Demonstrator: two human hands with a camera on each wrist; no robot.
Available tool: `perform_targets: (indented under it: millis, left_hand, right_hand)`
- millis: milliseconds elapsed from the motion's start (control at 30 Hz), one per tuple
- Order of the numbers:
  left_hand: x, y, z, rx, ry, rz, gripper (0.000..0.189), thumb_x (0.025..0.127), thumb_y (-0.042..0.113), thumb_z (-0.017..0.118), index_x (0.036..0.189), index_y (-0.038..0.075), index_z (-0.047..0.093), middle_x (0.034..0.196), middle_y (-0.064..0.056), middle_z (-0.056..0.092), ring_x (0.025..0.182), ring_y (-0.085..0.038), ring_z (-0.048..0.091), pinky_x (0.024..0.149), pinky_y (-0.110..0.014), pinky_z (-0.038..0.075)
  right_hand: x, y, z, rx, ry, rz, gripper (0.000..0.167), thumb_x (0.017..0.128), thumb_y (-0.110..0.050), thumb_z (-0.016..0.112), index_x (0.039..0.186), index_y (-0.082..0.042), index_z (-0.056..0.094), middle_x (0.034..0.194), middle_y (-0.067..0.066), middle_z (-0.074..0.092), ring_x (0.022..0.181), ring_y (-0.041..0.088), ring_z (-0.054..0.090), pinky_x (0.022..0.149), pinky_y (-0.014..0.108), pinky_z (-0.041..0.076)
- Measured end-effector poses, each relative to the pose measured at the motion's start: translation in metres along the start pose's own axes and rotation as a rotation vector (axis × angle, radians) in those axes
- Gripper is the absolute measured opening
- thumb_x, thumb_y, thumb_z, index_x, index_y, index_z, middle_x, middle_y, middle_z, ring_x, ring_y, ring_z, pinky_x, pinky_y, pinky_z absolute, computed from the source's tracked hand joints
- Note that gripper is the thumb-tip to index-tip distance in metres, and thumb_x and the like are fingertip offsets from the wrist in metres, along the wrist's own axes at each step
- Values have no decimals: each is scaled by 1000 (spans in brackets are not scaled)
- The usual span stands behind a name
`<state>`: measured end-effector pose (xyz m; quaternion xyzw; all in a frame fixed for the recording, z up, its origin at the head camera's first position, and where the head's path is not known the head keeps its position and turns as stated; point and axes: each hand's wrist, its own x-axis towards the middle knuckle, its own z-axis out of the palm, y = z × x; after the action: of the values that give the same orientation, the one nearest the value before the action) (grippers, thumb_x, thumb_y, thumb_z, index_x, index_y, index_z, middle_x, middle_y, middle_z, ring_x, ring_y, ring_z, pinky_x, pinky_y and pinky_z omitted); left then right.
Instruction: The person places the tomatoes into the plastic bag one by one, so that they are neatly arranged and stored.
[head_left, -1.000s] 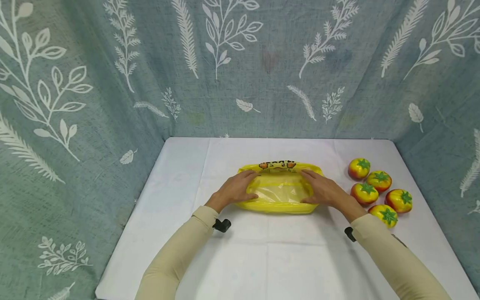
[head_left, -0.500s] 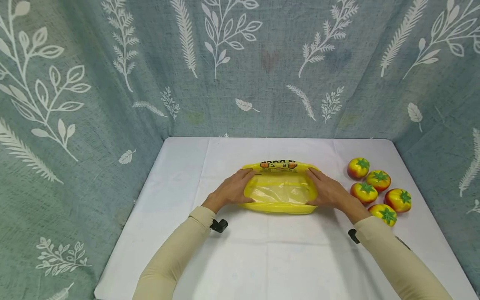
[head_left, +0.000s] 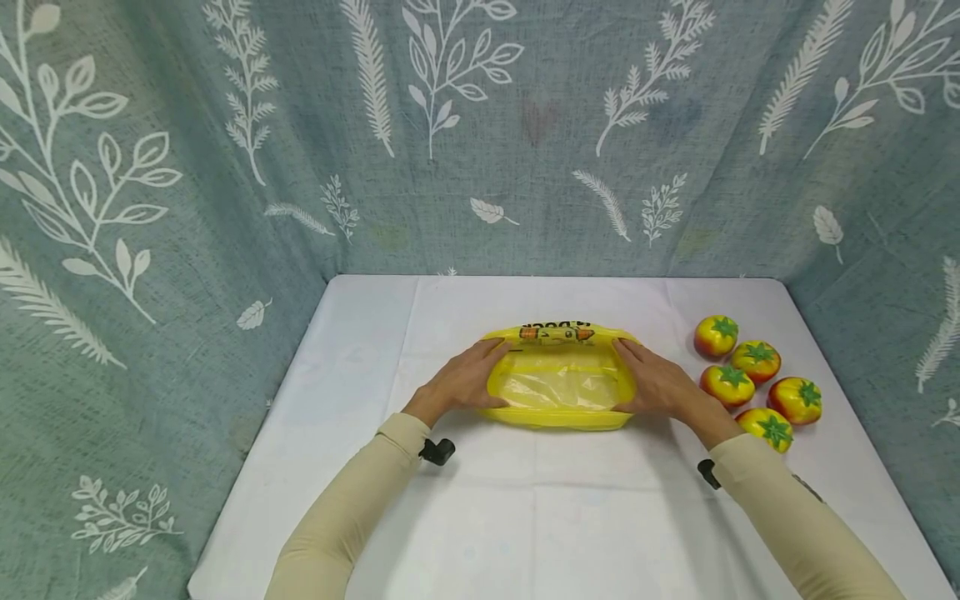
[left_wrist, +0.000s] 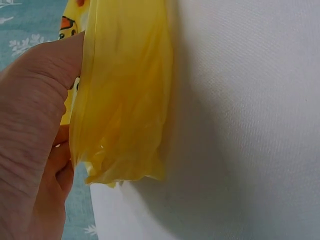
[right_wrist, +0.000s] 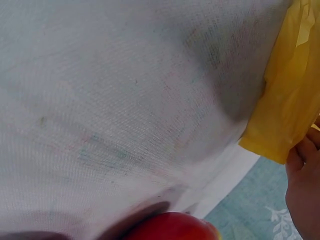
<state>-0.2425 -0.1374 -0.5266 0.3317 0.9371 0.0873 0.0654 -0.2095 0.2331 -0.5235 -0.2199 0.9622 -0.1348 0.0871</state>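
A yellow plastic bag [head_left: 555,419], printed with a cartoon face on its far side, stands with its mouth spread wide toward the head camera. My left hand [head_left: 461,379] is at the left end of the mouth, thumb and fingers spread apart along the rim. At the opposite end my right hand [head_left: 660,383] mirrors it, with the thumb by the near rim and fingers by the far one. In the left wrist view the thumb [left_wrist: 65,57] goes behind the bag's near wall. Fingers [right_wrist: 302,152] touch the bag's end in the right wrist view. Both sets of fingertips are partly hidden.
Several red-and-yellow toy tomatoes [head_left: 797,402] with green tops lie in a group to the right, beside my right forearm. A white cloth covers the table [head_left: 525,517]. Blue-grey curtains [head_left: 525,200] with white leaves hang behind and at both sides.
Both hands have moved slightly outward, away from each other, at the ends of the bag's mouth. During the last half second they hold nearly still; the printed far rim has shifted a little.
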Motion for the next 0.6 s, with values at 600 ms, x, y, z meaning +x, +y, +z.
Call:
perform_targets:
  millis: [600]
  left_hand:
    - [-9, -4, -3, 81, 302, 67, 87, 85, 59, 74, 150, 6, 48, 150, -12, 49, 148, -33, 31, 123, -46, 16]
  right_hand:
    - [-8, -3, -8, 46, 82, -34, 110, 77, -55, 83, 158, -2, 31, 160, 19, 32, 139, 42, 42, 108, 58, 40]
